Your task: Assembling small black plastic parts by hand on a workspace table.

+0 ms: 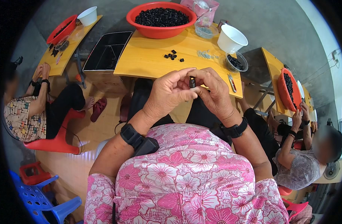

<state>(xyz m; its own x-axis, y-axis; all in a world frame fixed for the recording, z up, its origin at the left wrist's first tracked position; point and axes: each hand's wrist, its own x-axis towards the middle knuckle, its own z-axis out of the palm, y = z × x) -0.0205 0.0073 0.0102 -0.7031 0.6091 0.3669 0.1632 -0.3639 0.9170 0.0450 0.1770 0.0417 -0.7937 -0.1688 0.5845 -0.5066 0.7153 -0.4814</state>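
In front of my chest, above the near edge of the yellow table (141,61), both hands meet at a small black plastic part (192,83) with a yellowish spot at its top. The fingers of my left hand (172,89) are closed around its left side. From the other side, the thumb and forefinger of my right hand (215,89) pinch it. Several similar loose black parts (172,56) lie on the tabletop beyond my hands. A spread of small, clear or silvery pieces (207,54) is to their right.
A red basin (161,32) heaped with black parts stands at the back. To the right are a white bucket (232,39), a clear tub of black pieces (236,62) and a pen-like tool (231,83). A black-lined box (108,50) is left. People sit at side tables.
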